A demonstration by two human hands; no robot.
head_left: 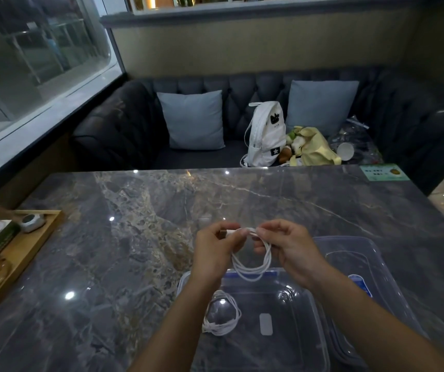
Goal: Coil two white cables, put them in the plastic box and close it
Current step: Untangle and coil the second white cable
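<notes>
Cables first: I count two thin white cables, both wound into loose rings. One coiled white cable lies on the floor of the clear rectangular plastic box, in its left part. The other white cable coil hangs in the air just above the box's far rim, held between my two hands. I see one box and one clear plastic lid, which lies flat on the grey marble-patterned table just to the right of the box, partly tucked behind it. My left hand is curled, thumb and fingertips pinched on the top of the hanging coil where a small plug end pokes out. My right hand is half closed, thumb and forefinger nipping the same top strands from the other side, the remaining fingers bent loosely; the loop droops below both grips. Well to the left of the box, at the table's edge, one shallow wooden tray holds small items I cannot make out clearly.
</notes>
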